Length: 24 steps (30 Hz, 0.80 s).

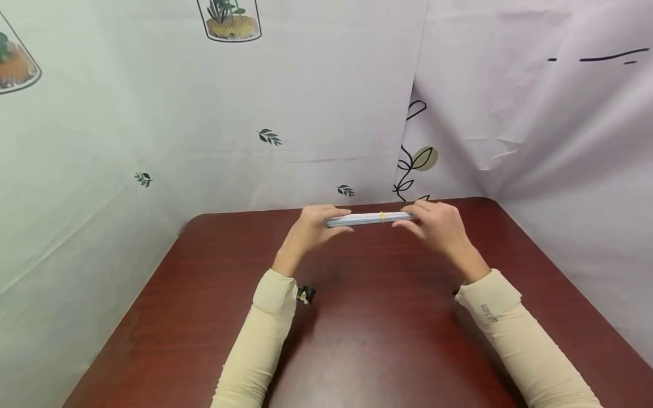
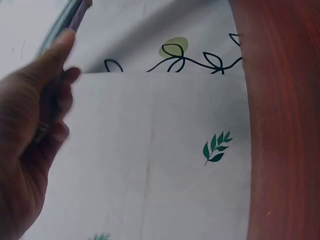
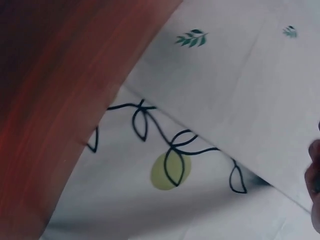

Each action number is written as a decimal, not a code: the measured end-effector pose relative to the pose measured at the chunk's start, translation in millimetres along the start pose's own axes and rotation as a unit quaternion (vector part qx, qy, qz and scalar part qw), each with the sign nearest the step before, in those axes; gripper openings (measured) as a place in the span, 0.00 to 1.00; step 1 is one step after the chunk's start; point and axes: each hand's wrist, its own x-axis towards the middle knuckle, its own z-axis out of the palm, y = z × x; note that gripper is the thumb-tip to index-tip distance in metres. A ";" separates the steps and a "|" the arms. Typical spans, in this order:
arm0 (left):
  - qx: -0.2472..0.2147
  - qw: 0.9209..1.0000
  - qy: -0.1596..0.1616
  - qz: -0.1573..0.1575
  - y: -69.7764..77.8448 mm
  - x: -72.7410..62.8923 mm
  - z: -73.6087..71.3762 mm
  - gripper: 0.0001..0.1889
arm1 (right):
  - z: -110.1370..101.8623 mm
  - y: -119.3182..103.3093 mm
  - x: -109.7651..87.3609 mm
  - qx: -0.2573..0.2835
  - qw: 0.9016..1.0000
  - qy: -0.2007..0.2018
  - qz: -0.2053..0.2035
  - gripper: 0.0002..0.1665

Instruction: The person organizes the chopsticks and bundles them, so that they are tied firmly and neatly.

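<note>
A thin, flat, pale blue-and-white bundle (image 1: 357,219) with a yellow band (image 1: 382,217) round it is held level above the far part of the table. At its left end, my left hand (image 1: 316,226) grips it between thumb and fingers. The right hand (image 1: 437,225) pinches the opposite end, near the band. In the left wrist view the left hand (image 2: 30,110) wraps its fingers about the bundle (image 2: 62,22), which looks dark and blurred there. Only some fingertips (image 3: 315,180) of the right hand enter the right wrist view, and the bundle is out of that frame.
A dark red-brown wooden table (image 1: 367,340) spreads beneath both arms. White cloth (image 1: 326,113) printed with leaves and jars hangs behind the table and along its sides. A small black strap piece (image 1: 306,294) shows at the left cuff.
</note>
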 end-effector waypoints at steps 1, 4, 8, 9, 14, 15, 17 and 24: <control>-0.034 0.999 0.006 -0.008 -2.4 -0.2 -0.8 0.21 | -2.5 0.2 1.1 0.028 0.999 -0.011 0.013 0.26; -0.105 0.993 0.019 -0.045 -7.3 -1.7 -1.4 0.20 | -9.9 1.3 4.2 0.120 0.990 -0.048 0.062 0.17; -0.158 0.981 0.025 -0.110 -7.8 -3.9 0.3 0.19 | -15.7 1.2 5.8 0.233 0.959 -0.080 0.137 0.14; -0.167 0.978 0.029 -0.125 -7.1 -4.1 1.1 0.19 | -16.4 0.3 5.8 0.260 0.949 -0.083 0.157 0.15; -0.194 0.964 0.051 -0.177 -2.1 -2.9 11.1 0.17 | -18.3 -3.5 4.2 0.337 0.908 -0.084 0.233 0.14; -0.195 0.962 0.050 -0.185 -1.8 -2.8 13.2 0.17 | -18.7 -4.0 4.2 0.343 0.904 -0.085 0.241 0.13; -0.199 0.958 0.039 -0.202 -3.1 -3.4 16.7 0.17 | -21.9 -5.7 5.2 0.355 0.897 -0.088 0.247 0.13; -0.228 0.930 -0.066 -0.282 -21.7 -14.1 20.1 0.16 | -13.9 12.8 -4.2 0.387 0.865 -0.126 0.293 0.12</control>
